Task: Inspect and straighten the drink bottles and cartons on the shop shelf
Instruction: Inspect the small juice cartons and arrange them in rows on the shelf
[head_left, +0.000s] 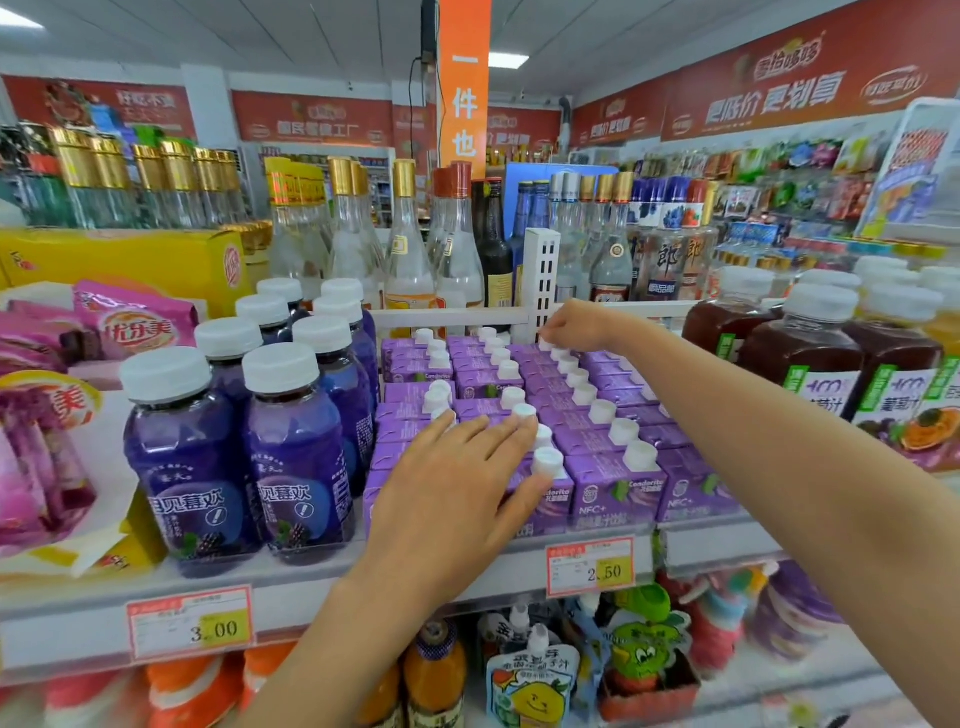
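Resting flat on the front left of the purple cartons (615, 486), the left hand (457, 483) has its grip spread, straight fingers lying across the tops and fingertips touching two white caps. The right hand (571, 325) reaches to the back row, its grip curled down and pinching the rear cap (546, 344) of one carton just in front of the white divider post (540, 270).

The cartons fill the middle of the shelf (363, 587) in tight rows, side touching side. The front row stands at the shelf's front edge above the 2.50 price tag (589, 566), and the back row meets the white rail (447, 315). On the left the blue bottles (296, 467) stand just beside the cartons; on the right the dark juice bottles (800, 358) crowd close, partly hidden by the right forearm. The left column of cartons sits a little uneven, with caps out of line. The only free room is above the caps, where both arms pass. Glass bottles (410, 249) stand behind the rail.
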